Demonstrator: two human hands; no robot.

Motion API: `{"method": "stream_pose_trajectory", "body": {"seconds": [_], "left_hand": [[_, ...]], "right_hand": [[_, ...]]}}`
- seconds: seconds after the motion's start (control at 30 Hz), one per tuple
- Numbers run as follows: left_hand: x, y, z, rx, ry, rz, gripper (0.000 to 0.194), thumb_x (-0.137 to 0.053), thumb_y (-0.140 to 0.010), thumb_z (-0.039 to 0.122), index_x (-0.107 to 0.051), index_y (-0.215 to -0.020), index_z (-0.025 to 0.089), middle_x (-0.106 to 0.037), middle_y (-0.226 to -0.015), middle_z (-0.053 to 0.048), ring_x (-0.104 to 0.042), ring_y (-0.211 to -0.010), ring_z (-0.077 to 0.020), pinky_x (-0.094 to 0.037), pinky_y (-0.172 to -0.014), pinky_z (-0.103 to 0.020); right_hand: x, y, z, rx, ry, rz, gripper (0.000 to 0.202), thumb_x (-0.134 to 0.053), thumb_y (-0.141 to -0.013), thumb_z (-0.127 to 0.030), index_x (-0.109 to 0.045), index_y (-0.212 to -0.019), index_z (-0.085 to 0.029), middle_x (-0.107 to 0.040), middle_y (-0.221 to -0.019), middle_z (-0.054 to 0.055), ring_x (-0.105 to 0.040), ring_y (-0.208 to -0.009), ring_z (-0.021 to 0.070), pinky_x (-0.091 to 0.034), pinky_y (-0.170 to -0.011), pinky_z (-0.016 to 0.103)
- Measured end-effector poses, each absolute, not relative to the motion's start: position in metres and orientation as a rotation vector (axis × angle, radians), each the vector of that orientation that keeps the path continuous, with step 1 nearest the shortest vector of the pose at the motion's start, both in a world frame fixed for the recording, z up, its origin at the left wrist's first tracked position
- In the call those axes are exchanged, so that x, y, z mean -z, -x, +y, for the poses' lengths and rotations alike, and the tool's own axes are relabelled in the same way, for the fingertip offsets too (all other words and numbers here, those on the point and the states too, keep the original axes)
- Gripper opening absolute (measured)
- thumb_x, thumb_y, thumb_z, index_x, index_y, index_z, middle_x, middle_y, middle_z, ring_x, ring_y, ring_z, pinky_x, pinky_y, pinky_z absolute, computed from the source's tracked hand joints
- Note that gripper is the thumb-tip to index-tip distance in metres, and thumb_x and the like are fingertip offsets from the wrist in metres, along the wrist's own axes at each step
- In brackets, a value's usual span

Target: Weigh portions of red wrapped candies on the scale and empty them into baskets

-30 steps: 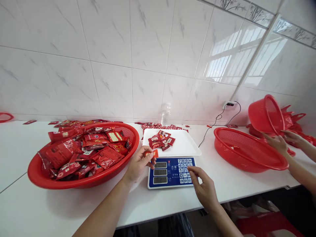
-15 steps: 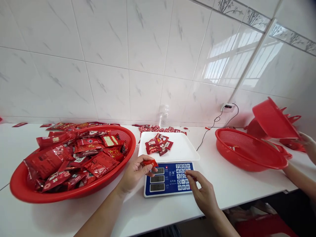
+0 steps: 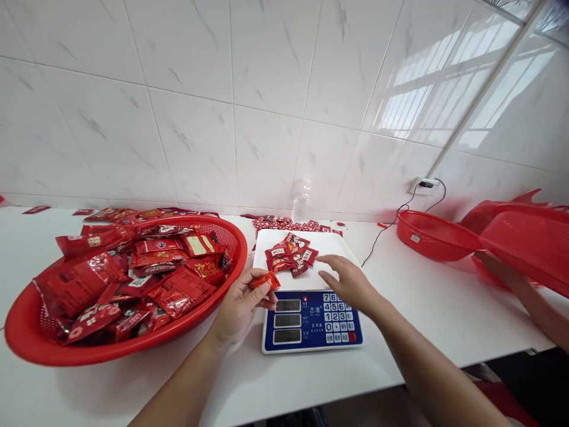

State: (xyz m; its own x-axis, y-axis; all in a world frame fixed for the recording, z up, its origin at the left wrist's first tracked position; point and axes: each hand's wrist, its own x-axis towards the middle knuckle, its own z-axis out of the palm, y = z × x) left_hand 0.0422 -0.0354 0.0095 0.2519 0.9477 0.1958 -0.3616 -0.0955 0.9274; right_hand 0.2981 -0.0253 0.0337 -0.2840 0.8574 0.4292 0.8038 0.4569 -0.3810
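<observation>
My left hand pinches a small red packet just in front of the scale's tray. Over the right side of the white weighing tray, my right hand reaches out with thumb and fingers apart, holding nothing. Its fingertips are close to several small red packets piled on the tray. Below the tray is the blue keypad panel of the digital scale; its display digits are too dim to read. At the left a large red basket is heaped with red packets.
Loose red packets lie along the wall behind the tray, beside a clear plastic bottle. A black cord runs to a wall socket. At the right, another person's hand is among red baskets.
My right hand has moved up from the keypad to the packets on the tray, its fingers spreading. My left hand still holds its packet. The other person's raised red basket has come down.
</observation>
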Motion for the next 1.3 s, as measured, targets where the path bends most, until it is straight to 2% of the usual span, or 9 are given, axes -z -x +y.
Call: {"method": "stream_pose_trajectory", "body": {"seconds": [0.17, 0.33, 0.47, 0.67, 0.8, 0.9, 1.0, 1.1, 1.3], "left_hand": [[-0.009, -0.042, -0.033, -1.259, -1.161, 0.674, 0.022, -0.07, -0.078, 0.031, -0.059, -0.093, 0.018, -0.064, -0.076, 0.0, -0.061, -0.065, -0.0121, -0.054, -0.057, -0.024], [-0.008, -0.042, -0.032, -1.254, -1.155, 0.691, 0.022, -0.071, -0.078, 0.032, -0.059, -0.092, 0.019, -0.064, -0.075, 0.0, -0.061, -0.063, -0.0118, -0.054, -0.056, -0.023], [-0.011, -0.041, -0.033, -1.256, -1.098, 0.713, 0.025, -0.072, -0.076, 0.032, -0.058, -0.093, 0.019, -0.065, -0.075, 0.0, -0.062, -0.063, -0.0121, -0.053, -0.054, -0.022], [-0.013, -0.041, -0.036, -1.252, -1.116, 0.721, 0.025, -0.072, -0.076, 0.032, -0.058, -0.092, 0.019, -0.064, -0.073, 0.0, -0.061, -0.063, -0.0127, -0.054, -0.054, -0.023], [-0.014, -0.041, -0.036, -1.253, -1.137, 0.716, 0.024, -0.072, -0.076, 0.032, -0.059, -0.091, 0.019, -0.065, -0.074, -0.001, -0.062, -0.063, -0.013, -0.054, -0.054, -0.024], [-0.016, -0.041, -0.036, -1.253, -1.135, 0.715, 0.023, -0.072, -0.076, 0.031, -0.06, -0.091, 0.019, -0.065, -0.075, -0.001, -0.063, -0.064, -0.0132, -0.054, -0.055, -0.024], [-0.017, -0.041, -0.037, -1.251, -1.129, 0.714, 0.024, -0.073, -0.076, 0.031, -0.06, -0.091, 0.019, -0.066, -0.075, -0.001, -0.063, -0.064, -0.0136, -0.054, -0.056, -0.024], [-0.018, -0.041, -0.037, -1.26, -1.112, 0.709, 0.025, -0.074, -0.074, 0.031, -0.06, -0.091, 0.019, -0.066, -0.075, -0.001, -0.063, -0.063, -0.0134, -0.053, -0.054, -0.024], [-0.018, -0.041, -0.037, -1.25, -1.125, 0.691, 0.025, -0.074, -0.073, 0.032, -0.061, -0.09, 0.019, -0.066, -0.073, 0.0, -0.062, -0.062, -0.013, -0.052, -0.054, -0.023]], "right_hand": [[-0.052, -0.291, 0.041, -0.31, 1.565, -2.189, 0.039, -0.047, -0.09, -0.038, -0.054, -0.126, -0.025, -0.06, -0.127, 0.005, -0.055, -0.115, 0.0224, -0.045, -0.094, 0.037], [-0.048, -0.273, 0.086, -0.375, 1.641, -2.173, 0.042, -0.049, -0.089, -0.044, -0.055, -0.125, -0.023, -0.064, -0.121, 0.009, -0.059, -0.107, 0.0261, -0.045, -0.089, 0.038], [-0.042, -0.261, 0.103, -0.423, 1.633, -2.158, 0.043, -0.059, -0.083, -0.043, -0.057, -0.121, -0.023, -0.066, -0.114, 0.009, -0.06, -0.103, 0.0281, -0.045, -0.086, 0.04], [-0.039, -0.253, 0.114, -0.475, 1.512, -2.031, 0.053, -0.069, -0.072, -0.025, -0.052, -0.122, -0.025, -0.062, -0.119, 0.006, -0.06, -0.102, 0.0229, -0.046, -0.086, 0.035], [-0.049, -0.267, 0.119, -0.525, 1.449, -1.853, 0.057, -0.063, -0.075, -0.026, -0.044, -0.128, -0.026, -0.063, -0.112, 0.004, -0.064, -0.086, 0.0172, -0.052, -0.072, 0.03], [-0.065, -0.298, 0.116, -0.525, 1.406, -1.727, 0.058, -0.059, -0.078, -0.029, -0.039, -0.133, -0.027, -0.063, -0.111, 0.003, -0.064, -0.086, 0.0161, -0.053, -0.069, 0.028], [-0.082, -0.344, 0.103, -0.418, 1.412, -1.616, 0.06, -0.062, -0.075, -0.031, -0.042, -0.132, -0.027, -0.063, -0.112, 0.004, -0.064, -0.09, 0.0183, -0.054, -0.072, 0.03], [-0.097, -0.399, 0.078, -0.105, 1.659, -1.588, 0.061, -0.059, -0.078, -0.033, -0.039, -0.136, -0.027, -0.062, -0.116, 0.007, -0.063, -0.093, 0.0206, -0.052, -0.074, 0.033], [-0.097, -0.491, 0.031, 0.129, 1.972, -1.497, 0.05, -0.06, -0.075, -0.027, -0.053, -0.125, -0.02, -0.056, -0.12, 0.021, -0.052, -0.113, 0.0407, -0.04, -0.087, 0.056]]}}
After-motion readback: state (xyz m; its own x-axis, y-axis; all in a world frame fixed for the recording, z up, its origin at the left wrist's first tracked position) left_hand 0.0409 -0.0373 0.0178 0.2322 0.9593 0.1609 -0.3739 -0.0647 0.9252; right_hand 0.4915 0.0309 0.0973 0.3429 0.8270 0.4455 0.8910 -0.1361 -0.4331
